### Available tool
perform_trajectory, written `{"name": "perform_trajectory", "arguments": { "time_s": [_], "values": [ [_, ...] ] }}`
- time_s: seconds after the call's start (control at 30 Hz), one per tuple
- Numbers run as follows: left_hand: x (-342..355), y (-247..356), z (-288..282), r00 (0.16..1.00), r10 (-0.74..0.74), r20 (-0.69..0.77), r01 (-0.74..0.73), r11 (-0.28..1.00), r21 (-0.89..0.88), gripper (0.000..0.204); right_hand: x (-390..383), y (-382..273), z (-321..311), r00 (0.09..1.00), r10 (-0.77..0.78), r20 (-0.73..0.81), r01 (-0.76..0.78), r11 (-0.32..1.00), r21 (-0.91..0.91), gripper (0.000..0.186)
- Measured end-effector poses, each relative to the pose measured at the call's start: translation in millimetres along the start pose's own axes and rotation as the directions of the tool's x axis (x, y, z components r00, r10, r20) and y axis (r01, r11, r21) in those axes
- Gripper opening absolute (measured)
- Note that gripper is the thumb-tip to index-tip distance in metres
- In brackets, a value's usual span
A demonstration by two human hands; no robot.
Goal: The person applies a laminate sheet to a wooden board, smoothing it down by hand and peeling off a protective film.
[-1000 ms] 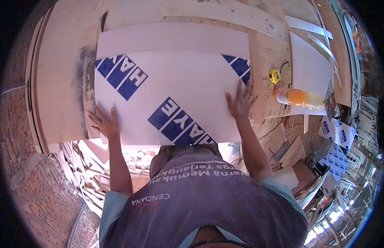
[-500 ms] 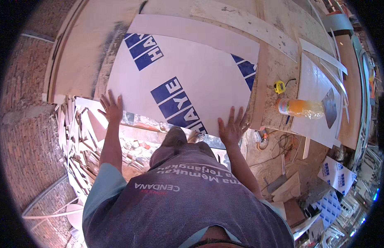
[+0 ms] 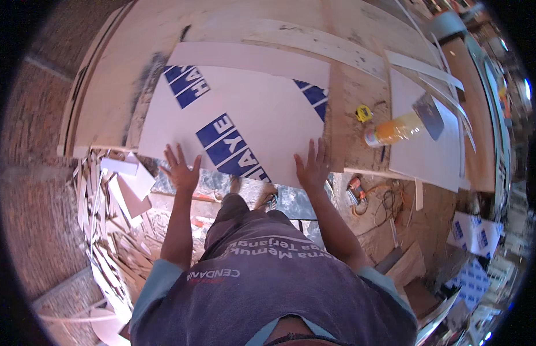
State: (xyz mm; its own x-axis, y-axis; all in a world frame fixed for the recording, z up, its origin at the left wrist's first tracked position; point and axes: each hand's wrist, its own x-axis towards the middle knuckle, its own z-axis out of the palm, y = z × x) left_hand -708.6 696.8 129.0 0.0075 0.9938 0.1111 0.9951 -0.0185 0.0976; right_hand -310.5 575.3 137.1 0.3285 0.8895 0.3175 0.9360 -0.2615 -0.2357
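A wide white sheet with blue printed blocks (image 3: 250, 104) lies over a paler plain panel (image 3: 248, 53) on a worn wooden bench (image 3: 106, 92). My left hand (image 3: 180, 167) rests at the sheet's near edge on the left, fingers spread on it. At the near right corner my right hand (image 3: 311, 164) also has its fingers outstretched against the sheet. Right of the sheet are a yellow tape measure (image 3: 363, 113), a plastic bottle with orange liquid (image 3: 389, 131) lying on its side and a flat grey metal blade (image 3: 429, 112).
White boards and narrow strips (image 3: 423, 155) lie on the bench's right part. Offcuts (image 3: 115, 242) pile below at left beside a brick wall (image 3: 34, 190). An orange power tool (image 3: 355, 190) with tangled cords is on the floor at right, near more printed panels (image 3: 472, 236).
The view has shifted, showing more floor and my feet below the bench edge. My left hand has moved rightward along the near edge, closer to my right hand; both stay spread.
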Motion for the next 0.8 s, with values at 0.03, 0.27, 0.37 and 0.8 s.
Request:
{"name": "perform_trajectory", "arguments": {
  "time_s": [0.03,0.27,0.37,0.8],
  "values": [
    [-0.5,-3.6,-1.8,1.0,-0.014,0.027,0.014,1.0,-0.011,0.089,14.8,9.0,7.0,0.998,0.052,-0.036,-0.052,0.999,0.012,0.064],
    [1.4,-53.9,-0.2,0.998,-0.064,0.005,0.065,0.993,-0.104,0.082,172.5,97.7,56.6,0.913,0.408,0.027,-0.407,0.901,0.147,0.032],
    [-14.5,-113.5,-0.5,0.99,-0.132,0.049,0.131,0.991,0.022,0.079,210.6,95.6,81.5,0.965,0.26,0.02,-0.259,0.965,-0.025,0.03],
    [-78.5,-316.5,21.9,0.771,-0.509,0.382,0.471,0.86,0.195,0.078,267.7,91.0,67.3,0.916,0.275,0.292,-0.195,0.942,-0.273,0.023]
  ]
}}
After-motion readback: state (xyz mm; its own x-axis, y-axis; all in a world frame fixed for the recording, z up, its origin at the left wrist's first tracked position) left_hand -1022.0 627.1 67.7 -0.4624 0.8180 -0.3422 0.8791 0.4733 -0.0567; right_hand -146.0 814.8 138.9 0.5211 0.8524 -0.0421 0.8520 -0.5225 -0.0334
